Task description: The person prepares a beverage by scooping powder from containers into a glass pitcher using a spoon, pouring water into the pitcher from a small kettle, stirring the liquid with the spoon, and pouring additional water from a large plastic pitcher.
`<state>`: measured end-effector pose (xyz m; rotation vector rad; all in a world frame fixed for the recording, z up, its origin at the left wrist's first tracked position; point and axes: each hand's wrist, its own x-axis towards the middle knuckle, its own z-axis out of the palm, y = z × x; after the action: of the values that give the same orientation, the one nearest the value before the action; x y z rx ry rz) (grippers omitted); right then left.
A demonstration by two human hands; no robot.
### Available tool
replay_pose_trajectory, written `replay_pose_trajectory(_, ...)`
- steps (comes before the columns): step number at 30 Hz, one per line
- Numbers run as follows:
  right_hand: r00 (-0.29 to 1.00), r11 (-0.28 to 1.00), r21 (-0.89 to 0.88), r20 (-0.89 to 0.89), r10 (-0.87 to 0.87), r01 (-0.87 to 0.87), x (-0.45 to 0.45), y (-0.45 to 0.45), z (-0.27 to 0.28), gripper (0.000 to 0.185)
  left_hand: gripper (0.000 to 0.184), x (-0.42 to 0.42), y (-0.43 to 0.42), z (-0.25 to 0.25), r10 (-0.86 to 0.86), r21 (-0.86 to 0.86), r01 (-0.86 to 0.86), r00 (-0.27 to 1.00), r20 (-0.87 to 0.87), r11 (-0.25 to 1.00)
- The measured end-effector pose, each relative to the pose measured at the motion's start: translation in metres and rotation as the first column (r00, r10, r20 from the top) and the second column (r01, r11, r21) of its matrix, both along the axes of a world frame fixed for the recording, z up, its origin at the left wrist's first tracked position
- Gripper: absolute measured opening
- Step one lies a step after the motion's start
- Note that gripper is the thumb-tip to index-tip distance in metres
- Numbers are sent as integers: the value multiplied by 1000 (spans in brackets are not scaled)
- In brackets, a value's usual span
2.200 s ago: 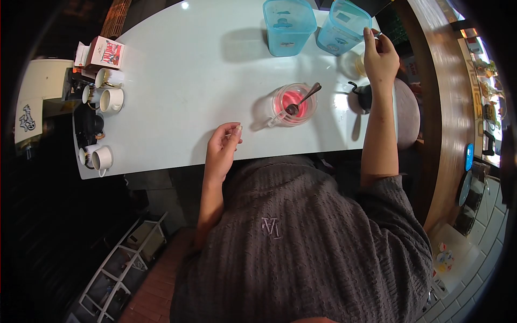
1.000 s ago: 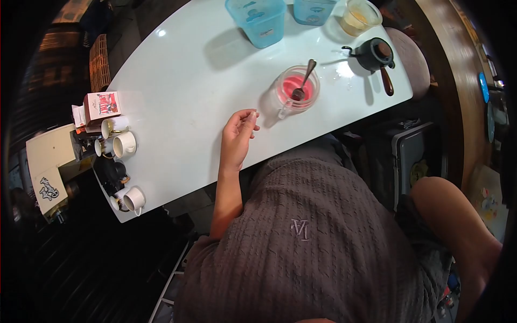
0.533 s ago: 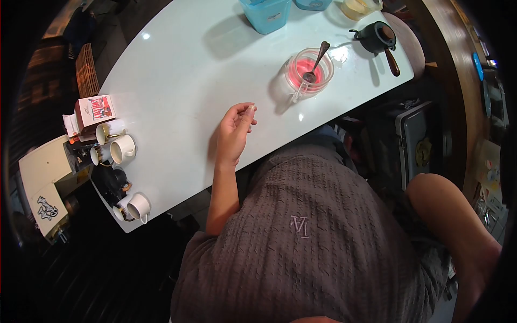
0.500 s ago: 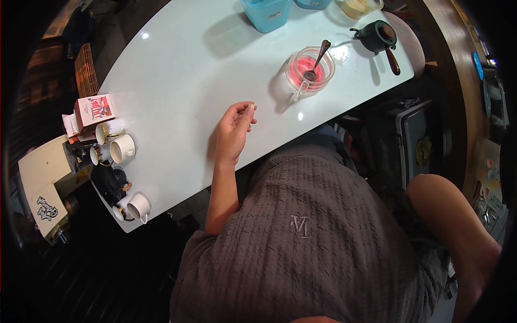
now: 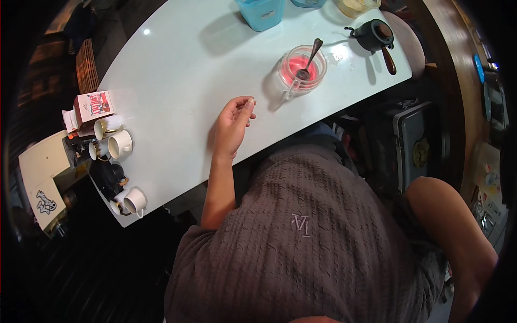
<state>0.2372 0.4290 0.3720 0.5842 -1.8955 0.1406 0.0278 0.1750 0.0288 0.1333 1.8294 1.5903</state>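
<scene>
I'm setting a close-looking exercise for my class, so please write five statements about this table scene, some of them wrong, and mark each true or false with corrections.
1. A spoon leans in a glass mug with pink contents. True.
2. The left hand is gripping the spoon. False: the hand is apart from both spoon and mug.
3. A dark pot with a brown side handle stands toward the right end of the table. True.
4. The right hand is lifting the dark pot. False: that hand is out of view, and the pot stands on the table.
5. The white cups are near the table's left end. True.
</scene>
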Motion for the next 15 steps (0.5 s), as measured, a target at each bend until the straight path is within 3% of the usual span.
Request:
replay_pose_trajectory(1,999,999,23,44,31,-32,6,9,2,16,32,2,4,0,8,1,-8,1000,0,1000)
replay_pose_trajectory(10,987,990,-44,-93,129,-134,-2,81,-31,36,32,26,47,-2,150,5,-150,988,-39,989)
replay_pose_trajectory(13,984,983,-101,-108,144,-155,-18,112,-61,44,32,30,58,-7,188,1,-188,981,-44,982)
replay_pose_trajectory(15,992,988,-88,-29,121,-123,-29,144,-98,54,32,32,63,-6,194,-5,-195,979,-64,981)
